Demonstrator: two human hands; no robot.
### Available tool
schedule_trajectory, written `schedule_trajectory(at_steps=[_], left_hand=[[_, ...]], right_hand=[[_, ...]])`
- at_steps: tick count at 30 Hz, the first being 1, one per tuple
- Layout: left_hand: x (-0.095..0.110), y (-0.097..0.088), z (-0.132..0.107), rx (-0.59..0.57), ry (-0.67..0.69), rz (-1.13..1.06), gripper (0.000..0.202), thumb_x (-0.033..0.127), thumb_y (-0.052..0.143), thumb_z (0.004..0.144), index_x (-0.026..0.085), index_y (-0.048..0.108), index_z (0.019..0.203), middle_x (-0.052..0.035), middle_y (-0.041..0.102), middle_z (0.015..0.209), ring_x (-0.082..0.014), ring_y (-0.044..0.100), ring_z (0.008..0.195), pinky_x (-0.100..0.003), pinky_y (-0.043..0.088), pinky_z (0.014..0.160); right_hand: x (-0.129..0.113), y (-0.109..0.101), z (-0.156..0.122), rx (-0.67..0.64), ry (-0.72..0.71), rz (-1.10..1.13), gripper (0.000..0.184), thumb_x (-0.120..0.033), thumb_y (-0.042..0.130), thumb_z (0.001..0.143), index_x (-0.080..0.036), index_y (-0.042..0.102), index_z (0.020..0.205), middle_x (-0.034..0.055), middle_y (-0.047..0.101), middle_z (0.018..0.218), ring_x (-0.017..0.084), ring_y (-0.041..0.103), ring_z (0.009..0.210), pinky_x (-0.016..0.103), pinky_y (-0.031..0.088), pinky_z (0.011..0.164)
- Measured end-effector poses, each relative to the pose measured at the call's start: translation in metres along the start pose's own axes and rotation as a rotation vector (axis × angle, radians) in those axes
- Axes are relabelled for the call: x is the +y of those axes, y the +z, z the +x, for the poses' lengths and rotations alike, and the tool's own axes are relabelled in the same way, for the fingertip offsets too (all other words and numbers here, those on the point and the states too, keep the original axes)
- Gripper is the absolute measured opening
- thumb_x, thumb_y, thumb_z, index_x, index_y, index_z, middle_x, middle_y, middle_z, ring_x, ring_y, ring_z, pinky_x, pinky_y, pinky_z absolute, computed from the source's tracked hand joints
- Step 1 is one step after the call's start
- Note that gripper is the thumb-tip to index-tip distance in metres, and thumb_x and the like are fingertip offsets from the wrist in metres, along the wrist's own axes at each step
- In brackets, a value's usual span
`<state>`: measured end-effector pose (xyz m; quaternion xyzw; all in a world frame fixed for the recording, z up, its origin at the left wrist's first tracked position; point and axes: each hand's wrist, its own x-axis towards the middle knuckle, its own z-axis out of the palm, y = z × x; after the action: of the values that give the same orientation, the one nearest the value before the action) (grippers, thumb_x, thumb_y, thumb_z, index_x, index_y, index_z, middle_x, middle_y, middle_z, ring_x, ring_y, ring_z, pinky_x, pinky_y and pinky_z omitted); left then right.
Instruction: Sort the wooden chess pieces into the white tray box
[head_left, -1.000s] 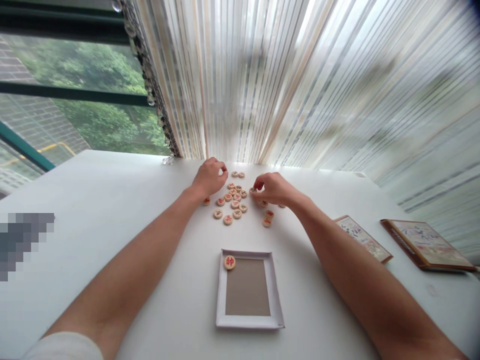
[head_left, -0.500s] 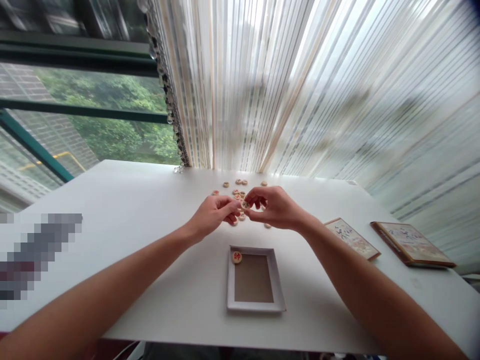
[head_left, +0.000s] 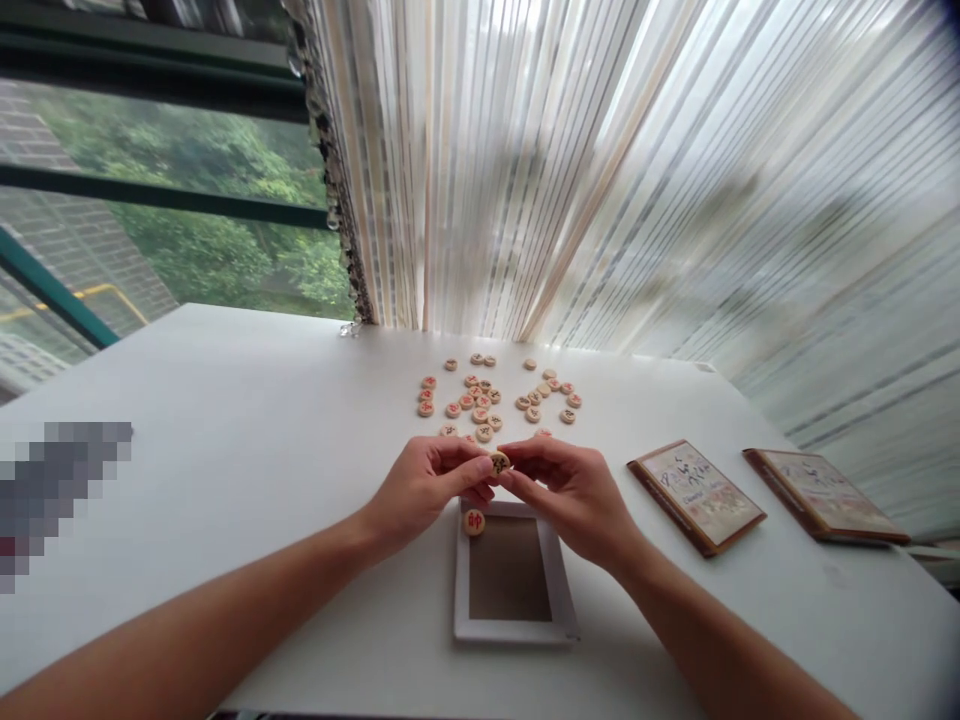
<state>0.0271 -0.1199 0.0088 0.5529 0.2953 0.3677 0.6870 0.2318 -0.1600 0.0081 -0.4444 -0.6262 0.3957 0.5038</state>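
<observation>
Between my two hands is a round wooden Chinese chess piece (head_left: pixel 499 463) with a black character facing me. My left hand (head_left: pixel 439 480) pinches it from the left with thumb and fingers. From the other side, the fingertips of my right hand (head_left: pixel 574 490) close on its edge. Both hands hover over the far end of a shallow white box tray (head_left: pixel 517 631) with a brown bottom. A piece with a red character (head_left: pixel 473 522) lies in the tray's far left corner. Behind my hands several more chess pieces (head_left: pixel 484 401), red and black, are scattered on the white table.
Two flat boxes with printed covers, one nearer (head_left: pixel 697 495) and one farther right (head_left: pixel 829 492), lie on the table (head_left: pixel 285 420). A string curtain (head_left: pixel 480 200) hangs along the far edge. A window opening is at the left, with a pixelated patch below it.
Both hands have come nearer to me, carrying the black-character piece from among the scattered pieces to above the tray's far end. More of the scattered pieces now show.
</observation>
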Motion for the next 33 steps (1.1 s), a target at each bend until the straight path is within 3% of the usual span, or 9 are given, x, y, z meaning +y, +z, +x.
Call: schedule_trajectory(at_steps=[4,8,15,24,33], left_hand=[[-0.002,0.001,-0.009,0.030,0.032,0.057,0.033,0.044,0.087,0.084,0.013,0.082,0.093,-0.0081,0.078,0.079,-0.0188,0.073,0.069,-0.029,0.062,0.066],[-0.002,0.005,-0.014,0.039,0.068,0.031,0.027,0.039,0.086,0.086,0.016,0.081,0.099,-0.0077,0.081,0.083,-0.0200,0.077,0.072,-0.031,0.065,0.071],[-0.005,0.008,-0.017,0.084,0.093,0.085,0.021,0.034,0.087,0.083,0.019,0.081,0.096,-0.0072,0.082,0.085,-0.0240,0.080,0.080,-0.035,0.068,0.077],[-0.005,0.010,-0.016,0.092,0.122,0.076,0.014,0.027,0.086,0.085,0.017,0.081,0.093,-0.0062,0.081,0.085,-0.0175,0.075,0.074,-0.026,0.064,0.068],[-0.009,0.011,-0.020,0.104,0.119,0.029,0.023,0.024,0.091,0.079,0.008,0.082,0.094,-0.0117,0.081,0.087,-0.0155,0.073,0.074,-0.024,0.061,0.070]], right_hand=[[0.003,0.007,-0.009,0.005,0.108,0.178,0.025,-0.039,0.092,0.081,-0.023,0.085,0.099,0.0072,0.085,0.093,0.024,0.081,0.083,0.035,0.069,0.077],[-0.003,0.007,-0.012,0.003,0.120,0.285,0.016,-0.032,0.090,0.084,-0.027,0.087,0.099,0.0044,0.083,0.088,0.022,0.082,0.079,0.033,0.071,0.073],[-0.010,0.007,-0.013,0.042,0.030,0.197,0.011,-0.028,0.089,0.086,-0.031,0.089,0.097,0.0061,0.081,0.088,0.021,0.077,0.081,0.032,0.068,0.070],[-0.008,0.009,-0.014,0.057,-0.015,0.156,0.012,-0.023,0.089,0.085,-0.031,0.089,0.094,0.0073,0.081,0.095,0.022,0.077,0.087,0.033,0.069,0.074],[-0.007,0.001,-0.018,-0.008,-0.030,-0.006,0.013,-0.025,0.087,0.088,-0.033,0.088,0.099,0.0041,0.082,0.099,0.017,0.076,0.090,0.021,0.065,0.078]])
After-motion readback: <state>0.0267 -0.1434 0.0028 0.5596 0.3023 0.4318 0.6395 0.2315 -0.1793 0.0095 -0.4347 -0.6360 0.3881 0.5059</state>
